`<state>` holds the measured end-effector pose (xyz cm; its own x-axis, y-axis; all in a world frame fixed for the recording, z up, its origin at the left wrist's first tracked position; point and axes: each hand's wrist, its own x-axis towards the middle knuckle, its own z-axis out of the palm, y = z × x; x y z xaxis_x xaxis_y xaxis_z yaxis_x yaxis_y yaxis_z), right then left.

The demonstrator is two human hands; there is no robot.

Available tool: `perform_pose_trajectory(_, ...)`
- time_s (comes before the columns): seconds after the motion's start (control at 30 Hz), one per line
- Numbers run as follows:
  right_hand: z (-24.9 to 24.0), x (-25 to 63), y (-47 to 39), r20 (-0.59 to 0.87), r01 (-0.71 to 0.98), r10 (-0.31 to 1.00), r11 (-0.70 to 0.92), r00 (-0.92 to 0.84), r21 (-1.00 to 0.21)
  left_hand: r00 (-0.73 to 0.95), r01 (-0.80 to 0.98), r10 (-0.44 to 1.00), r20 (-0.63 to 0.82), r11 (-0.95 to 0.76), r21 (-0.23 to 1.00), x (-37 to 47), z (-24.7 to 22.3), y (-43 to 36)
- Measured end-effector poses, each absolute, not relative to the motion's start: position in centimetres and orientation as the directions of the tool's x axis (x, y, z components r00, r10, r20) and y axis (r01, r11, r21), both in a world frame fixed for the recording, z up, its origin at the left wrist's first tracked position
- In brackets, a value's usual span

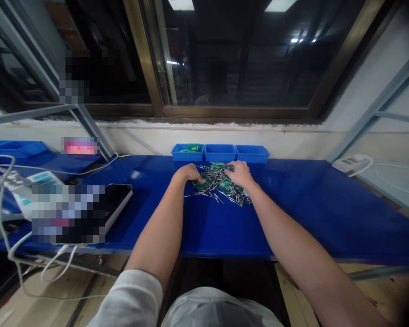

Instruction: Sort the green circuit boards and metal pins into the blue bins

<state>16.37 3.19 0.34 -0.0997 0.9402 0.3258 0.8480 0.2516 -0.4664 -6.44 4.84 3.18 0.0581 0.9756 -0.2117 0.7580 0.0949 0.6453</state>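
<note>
A tangled pile of thin metal rods, silvery with dark parts, lies on the blue tabletop. Green pieces are mixed in; their exact kind is too small to tell. At the pile's left edge, my left hand touches it with the thumb over a green piece and the other fingers partly hidden. Opposite, my right hand rests on the upper right of the heap, fingers bent loosely and thumb apart. Neither hand visibly lifts anything off the table.
Behind the pile stand three joined blue bins; the left one holds green pieces. To the left lies a dark-screened device with white cables. A white power strip sits at the right, near a metal frame.
</note>
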Motion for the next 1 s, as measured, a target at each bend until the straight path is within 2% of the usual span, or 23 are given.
perform_pose_trajectory(0.13, 0.3, 16.3, 3.3, 0.370, 0.821, 0.921, 0.305, -0.125, -0.482, 0.146, 0.606, 0.984, -0.106, -0.004, 0.795, -6.2, 3.4, 4.0)
perform_pose_trajectory(0.23, 0.4, 16.1, 3.2, 0.430, 0.781, 0.892, 0.368, -0.143, -0.504, 0.197, 0.412, 0.980, -0.024, -0.061, 0.909, -5.7, 3.1, 3.9)
perform_pose_trajectory(0.33, 0.9, 15.8, 2.8, 0.477, 0.719, 0.858, 0.453, -0.191, -0.527, 0.255, 0.212, 0.965, 0.055, -0.112, 0.971, -4.9, 2.5, 4.1)
perform_pose_trajectory(0.43, 1.4, 15.6, 2.3, 0.487, 0.637, 0.841, 0.512, -0.236, -0.576, 0.249, 0.120, 0.959, 0.138, -0.172, 0.978, -4.0, 1.9, 4.4)
perform_pose_trajectory(0.6, 1.8, 15.6, 1.8, 0.425, 0.506, 0.877, 0.478, -0.225, -0.718, 0.179, 0.038, 0.958, 0.225, -0.235, 0.971, -2.7, 1.9, 4.2)
perform_pose_trajectory(0.77, 1.7, 15.8, 2.0, 0.415, 0.562, 0.893, 0.436, -0.175, -0.703, 0.146, 0.046, 0.960, 0.240, -0.248, 0.968, -2.0, 2.2, 3.8)
perform_pose_trajectory(0.83, 1.6, 15.9, 2.3, 0.378, 0.544, 0.915, 0.390, -0.140, -0.743, 0.145, 0.046, 0.959, 0.244, -0.253, 0.966, -1.9, 2.3, 3.7)
perform_pose_trajectory(0.93, 1.2, 16.0, 2.7, 0.295, 0.400, 0.949, 0.314, -0.112, -0.861, 0.155, 0.023, 0.955, 0.255, -0.261, 0.965, -2.0, 2.2, 3.7)
perform_pose_trajectory(1.0, 1.0, 15.9, 3.0, 0.290, 0.300, 0.952, 0.305, -0.096, -0.904, 0.164, -0.004, 0.947, 0.277, -0.280, 0.960, -2.0, 2.2, 3.8)
